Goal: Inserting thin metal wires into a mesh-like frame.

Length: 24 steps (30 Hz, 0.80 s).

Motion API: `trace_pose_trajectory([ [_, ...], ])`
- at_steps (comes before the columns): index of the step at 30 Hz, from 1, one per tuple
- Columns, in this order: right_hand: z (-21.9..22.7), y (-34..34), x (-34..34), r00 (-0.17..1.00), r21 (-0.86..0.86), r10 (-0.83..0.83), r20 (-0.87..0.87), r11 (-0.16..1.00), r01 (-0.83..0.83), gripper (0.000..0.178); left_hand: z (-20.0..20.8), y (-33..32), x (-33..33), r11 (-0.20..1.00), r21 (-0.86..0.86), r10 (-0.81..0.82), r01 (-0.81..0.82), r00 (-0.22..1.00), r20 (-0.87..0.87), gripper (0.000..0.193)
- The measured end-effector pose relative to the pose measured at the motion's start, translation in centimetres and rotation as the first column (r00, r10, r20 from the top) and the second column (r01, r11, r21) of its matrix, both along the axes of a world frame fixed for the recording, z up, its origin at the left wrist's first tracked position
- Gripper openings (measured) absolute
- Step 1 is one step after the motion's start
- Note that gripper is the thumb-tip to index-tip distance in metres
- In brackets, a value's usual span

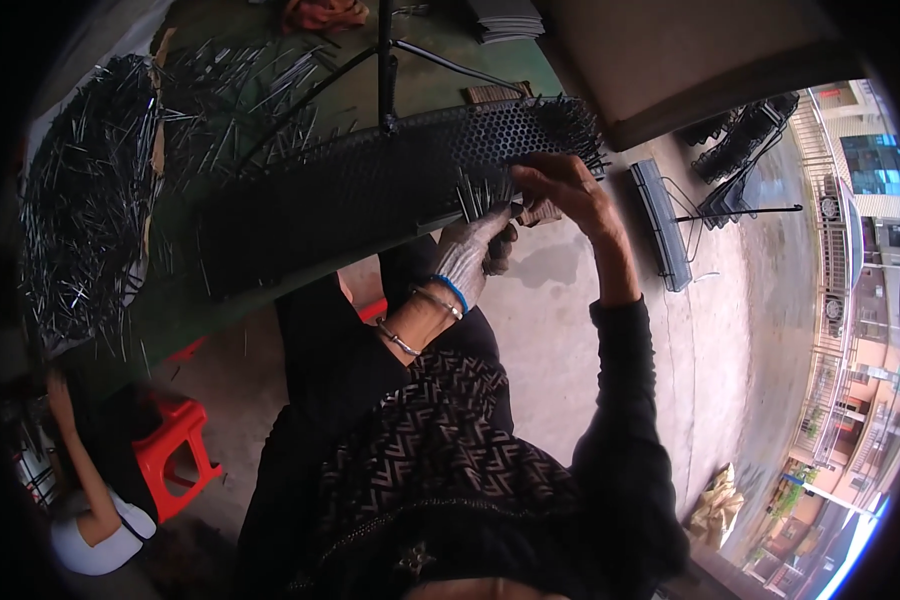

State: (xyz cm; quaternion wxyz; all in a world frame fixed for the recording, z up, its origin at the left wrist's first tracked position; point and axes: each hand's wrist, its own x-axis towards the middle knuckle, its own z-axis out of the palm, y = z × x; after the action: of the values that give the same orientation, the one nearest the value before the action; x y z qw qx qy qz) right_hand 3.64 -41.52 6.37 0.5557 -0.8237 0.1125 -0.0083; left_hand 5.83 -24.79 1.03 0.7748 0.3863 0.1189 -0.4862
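My left hand (467,258), in a pale knitted glove with dark fingertips, is closed round a bunch of thin metal rods (476,198) whose ends stick up. Just to its right and a little farther off is my bare right hand (567,193), fingers pinched at the near edge of a long dark perforated panel (370,172). Whatever those fingertips hold is too small to make out. Round holes cover the panel in rows, and many dark rods (573,122) are clustered at its right end.
A large heap of dark rods (90,200) and loose rods lie on the green table (185,300) at left. A black metal frame (386,80) stands behind the panel. A red stool (177,452) and another person's arm (88,470) are at lower left; a grey panel (660,225) stands right.
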Motion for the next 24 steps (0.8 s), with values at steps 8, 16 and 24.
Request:
trace_pose_trajectory([
  [8,-0.5,-1.8,-0.6,0.969,0.187,0.076,-0.236,0.982,-0.032,0.02,0.6,-0.5,-0.1,0.972,0.211,-0.131,0.107,0.986,0.104,0.023],
  [16,0.9,-4.2,0.3,0.851,-0.207,-0.429,0.302,0.842,0.498,0.015,-0.9,-0.6,0.4,0.992,0.102,-0.062,0.072,0.993,-0.098,0.023],
  [24,-1.9,-6.6,3.2,0.759,-0.368,-0.417,0.501,0.691,0.622,0.017,-0.5,-0.8,-0.5,1.0,0.029,-0.004,0.007,0.995,-0.096,0.018],
])
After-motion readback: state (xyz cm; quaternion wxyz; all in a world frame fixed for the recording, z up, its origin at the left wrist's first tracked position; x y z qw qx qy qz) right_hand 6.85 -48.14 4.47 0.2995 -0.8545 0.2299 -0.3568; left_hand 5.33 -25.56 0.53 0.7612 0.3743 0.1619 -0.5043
